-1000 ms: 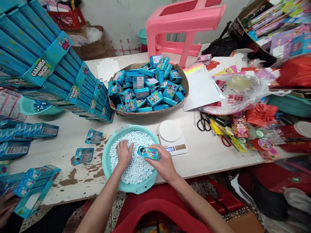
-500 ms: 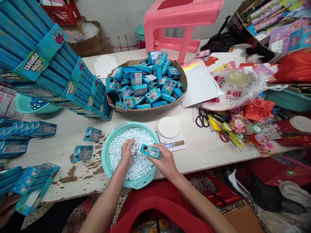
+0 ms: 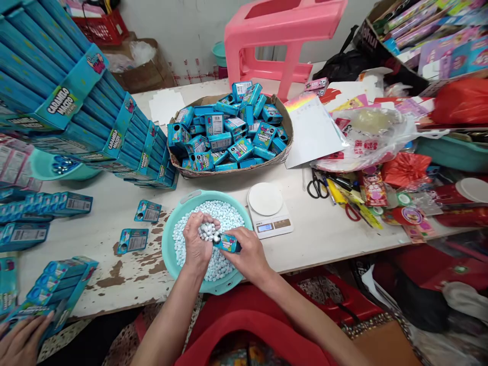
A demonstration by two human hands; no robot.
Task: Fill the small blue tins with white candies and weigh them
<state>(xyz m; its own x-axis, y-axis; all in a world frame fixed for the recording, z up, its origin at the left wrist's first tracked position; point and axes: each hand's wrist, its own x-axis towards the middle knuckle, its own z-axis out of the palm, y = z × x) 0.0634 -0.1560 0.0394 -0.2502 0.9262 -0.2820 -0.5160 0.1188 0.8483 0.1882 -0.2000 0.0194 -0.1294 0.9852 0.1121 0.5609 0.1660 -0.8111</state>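
Over a turquoise basin (image 3: 168, 259) of small pale candies (image 3: 224, 209), my left hand (image 3: 197, 244) is cupped around a small heap of the same candies. My right hand (image 3: 247, 254) grips a small blue candy box (image 3: 229, 243) printed "Caramelo Macizo". The box's round opening faces my left palm, close against the candies there. Behind the basin, a brown carton (image 3: 229, 172) is heaped with similar blue boxes (image 3: 240, 148). Two more small boxes, an upper one (image 3: 148, 211) and a lower one (image 3: 133, 240), lie on the table left of the basin.
A white scale (image 3: 266, 199) stands right of the basin. Tall stacked blue display boxes (image 3: 110, 137) rise at left. Another person's hand (image 3: 26, 338) is on a blue tray at lower left. Scissors (image 3: 317, 185), markers and bags clutter the right, and a pink stool (image 3: 282, 25) is behind.
My left hand has come up from the candies, turned and cupped around a heap of them. The box in my right hand has moved left to it. The other person's hand shows more at lower left.
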